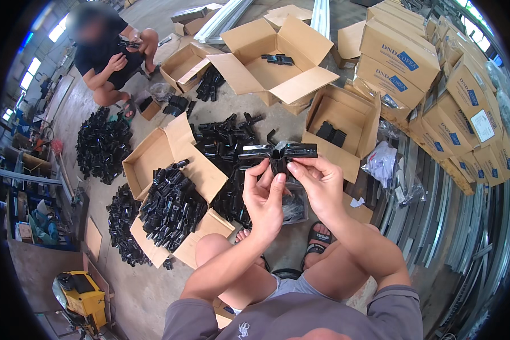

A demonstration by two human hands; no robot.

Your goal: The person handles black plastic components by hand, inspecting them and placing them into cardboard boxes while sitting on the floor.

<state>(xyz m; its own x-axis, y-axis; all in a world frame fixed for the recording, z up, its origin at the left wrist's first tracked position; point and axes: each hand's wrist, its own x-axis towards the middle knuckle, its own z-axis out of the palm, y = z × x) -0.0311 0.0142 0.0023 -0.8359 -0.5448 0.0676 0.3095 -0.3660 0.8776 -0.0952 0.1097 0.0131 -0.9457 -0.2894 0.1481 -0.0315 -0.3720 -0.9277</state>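
Both my hands hold up a glossy black T-shaped connector fitting point(301, 150), its two arms pointing left and right. My left hand point(264, 201) pinches it from below on the left, and my right hand point(321, 182) grips its right side with thumb and fingers. Just beyond the fitting lies a loose heap of similar black fittings point(226, 136) on the floor. To the left, an open carton point(195, 170) is heaped with more black fittings point(173, 204). An open box point(354, 107) ahead on the right contains a few black pieces point(330, 134).
Farther off, a large open carton point(243, 42) holds a couple of fittings. Another person point(105, 51) squats at the far left, handling a black piece. More fittings pile up point(103, 144) on the left. Stacked cartons point(399, 54) and long metal profiles point(425, 218) line the right.
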